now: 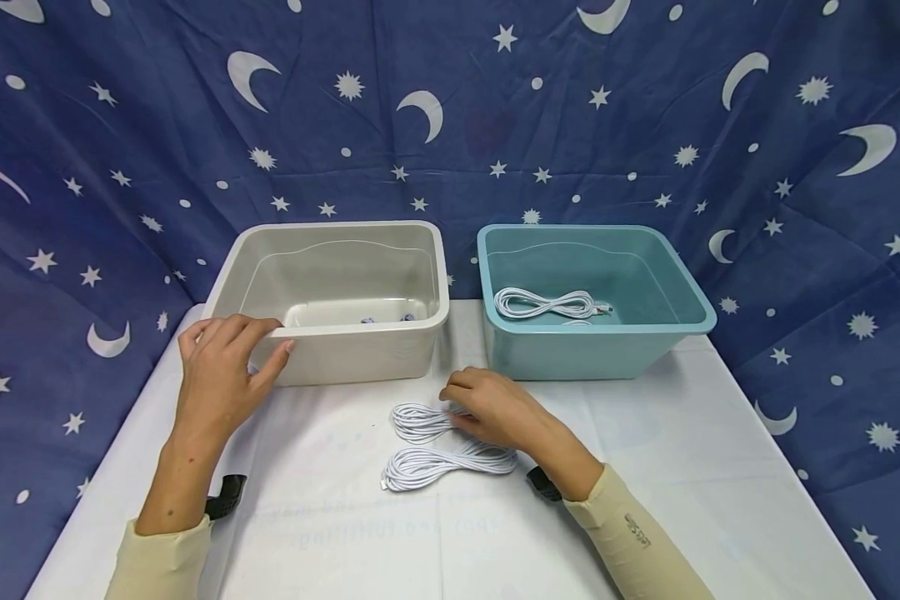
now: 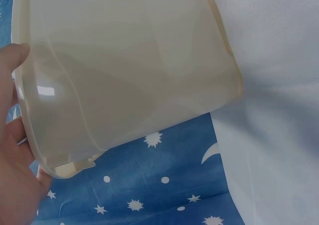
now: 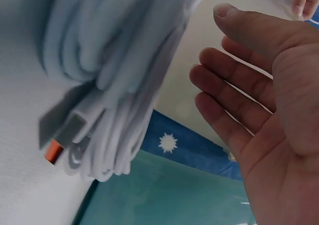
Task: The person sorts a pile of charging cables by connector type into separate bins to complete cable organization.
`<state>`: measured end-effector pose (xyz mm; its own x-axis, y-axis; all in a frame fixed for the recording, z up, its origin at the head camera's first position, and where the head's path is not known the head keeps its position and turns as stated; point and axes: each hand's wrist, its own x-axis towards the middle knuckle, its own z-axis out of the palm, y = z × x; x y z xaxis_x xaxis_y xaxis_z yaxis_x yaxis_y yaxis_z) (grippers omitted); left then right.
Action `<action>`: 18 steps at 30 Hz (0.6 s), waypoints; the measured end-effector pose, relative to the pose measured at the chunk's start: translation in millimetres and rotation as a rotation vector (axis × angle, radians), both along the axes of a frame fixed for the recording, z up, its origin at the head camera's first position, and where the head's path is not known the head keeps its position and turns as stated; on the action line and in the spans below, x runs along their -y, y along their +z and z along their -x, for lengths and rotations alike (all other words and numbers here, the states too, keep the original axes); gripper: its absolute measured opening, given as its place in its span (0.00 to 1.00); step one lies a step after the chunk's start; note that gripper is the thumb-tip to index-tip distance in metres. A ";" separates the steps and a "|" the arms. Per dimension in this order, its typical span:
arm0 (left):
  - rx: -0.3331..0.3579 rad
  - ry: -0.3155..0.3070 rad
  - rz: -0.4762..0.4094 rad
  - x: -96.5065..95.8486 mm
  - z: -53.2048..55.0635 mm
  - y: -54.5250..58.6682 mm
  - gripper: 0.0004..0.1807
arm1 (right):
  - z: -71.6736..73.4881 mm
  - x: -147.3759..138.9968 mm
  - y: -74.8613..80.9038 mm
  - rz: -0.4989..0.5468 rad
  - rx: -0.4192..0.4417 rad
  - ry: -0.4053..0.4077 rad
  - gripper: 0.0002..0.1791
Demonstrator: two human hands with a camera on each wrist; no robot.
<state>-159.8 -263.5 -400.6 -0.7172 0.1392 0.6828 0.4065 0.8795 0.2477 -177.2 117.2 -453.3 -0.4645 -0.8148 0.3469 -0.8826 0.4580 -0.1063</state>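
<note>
My left hand (image 1: 221, 367) grips the front left rim of a beige plastic bin (image 1: 352, 357). In the left wrist view the thumb lies on the outer wall, with the fingers on the rim's other side. Two coiled white cables lie on the white cloth, one nearer (image 1: 427, 468) and one farther (image 1: 416, 423). Over the farther one hovers my right hand (image 1: 495, 408), partly covering it. In the right wrist view its fingers are relaxed and apart from a cable bundle (image 3: 109, 85) with a metal plug. Nothing is in that palm.
A teal bin (image 1: 592, 357) stands right of the beige one, with a figure-eight white cable (image 1: 521, 304) and part of another inside. Small bluish bits (image 1: 407, 317) show on the beige bin's floor. Behind both bins hangs a blue curtain (image 1: 465, 108) with moons and stars.
</note>
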 end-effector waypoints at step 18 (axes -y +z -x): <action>-0.007 -0.005 0.003 0.3 0.0 0.2 0.16 | 0.2 2.8 -16.9 -0.119 0.075 -0.045 0.15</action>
